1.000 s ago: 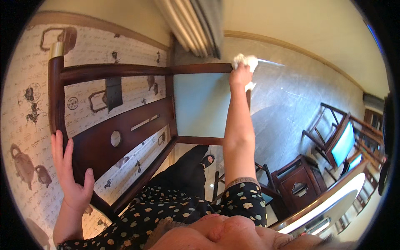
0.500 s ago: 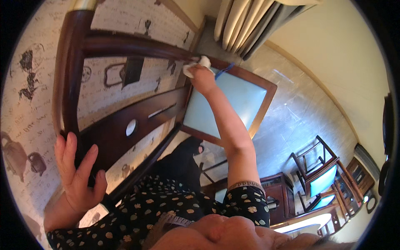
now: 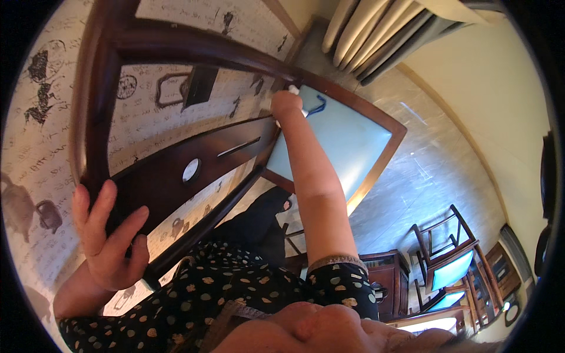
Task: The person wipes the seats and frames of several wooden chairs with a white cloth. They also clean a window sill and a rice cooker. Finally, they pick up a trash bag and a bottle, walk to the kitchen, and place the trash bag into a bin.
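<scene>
A dark wooden chair has a pale blue seat (image 3: 344, 138) and a backrest slat (image 3: 162, 162) with a round hole and a slot. My left hand (image 3: 112, 247) is at the near end of the backrest, against its dark top rail (image 3: 94, 117), with fingers spread. My right hand (image 3: 285, 107) is closed round a white cloth (image 3: 293, 90), mostly hidden by the fingers. It is at the far back post, where the backrest meets the seat. Beside it, a thin blue cord (image 3: 318, 106) hangs over the seat.
Patterned wallpaper (image 3: 44, 153) stands close behind the backrest. Pale curtains (image 3: 376, 35) hang at the far side, over a grey tiled floor (image 3: 400, 170). To the right are more wooden chairs (image 3: 450, 267) with blue seats and a dark wooden cabinet (image 3: 385, 276).
My right hand has moved from the backrest's side post down toward the seat corner, with the cloth in it. My left hand stays at the rail. The view has shifted slightly.
</scene>
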`<control>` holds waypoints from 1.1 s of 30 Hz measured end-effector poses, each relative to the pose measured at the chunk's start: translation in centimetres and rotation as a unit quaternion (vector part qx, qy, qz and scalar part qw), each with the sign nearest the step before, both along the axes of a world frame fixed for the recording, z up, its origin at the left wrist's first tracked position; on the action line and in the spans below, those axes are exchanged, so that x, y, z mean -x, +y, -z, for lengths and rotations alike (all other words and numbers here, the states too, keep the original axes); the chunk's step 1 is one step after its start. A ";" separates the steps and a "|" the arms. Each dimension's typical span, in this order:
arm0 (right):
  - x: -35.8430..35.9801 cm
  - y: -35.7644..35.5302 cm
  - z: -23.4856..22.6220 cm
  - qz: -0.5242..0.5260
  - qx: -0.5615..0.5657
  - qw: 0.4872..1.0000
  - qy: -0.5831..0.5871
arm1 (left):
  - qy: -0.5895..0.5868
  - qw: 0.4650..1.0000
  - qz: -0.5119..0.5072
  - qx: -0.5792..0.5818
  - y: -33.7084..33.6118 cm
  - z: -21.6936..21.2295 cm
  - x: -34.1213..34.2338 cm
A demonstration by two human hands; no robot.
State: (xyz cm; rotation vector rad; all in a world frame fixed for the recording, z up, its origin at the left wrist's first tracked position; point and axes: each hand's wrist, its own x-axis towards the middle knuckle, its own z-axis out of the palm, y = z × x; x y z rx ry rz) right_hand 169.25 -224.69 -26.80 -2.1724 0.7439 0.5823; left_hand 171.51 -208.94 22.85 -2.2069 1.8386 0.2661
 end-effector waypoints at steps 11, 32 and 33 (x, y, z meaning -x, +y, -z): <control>6.5 -10.1 -1.9 0.342 -0.018 0.914 -0.216 | 0.018 1.000 0.005 0.011 0.3 0.1 -0.2; 35.2 -4.1 -1.2 0.615 0.136 0.766 -0.126 | 0.017 0.998 0.036 -0.038 -1.7 -0.4 0.1; 33.9 -2.3 -0.6 0.546 0.235 0.790 -0.150 | 0.009 0.998 0.050 -0.026 -2.3 -0.5 0.2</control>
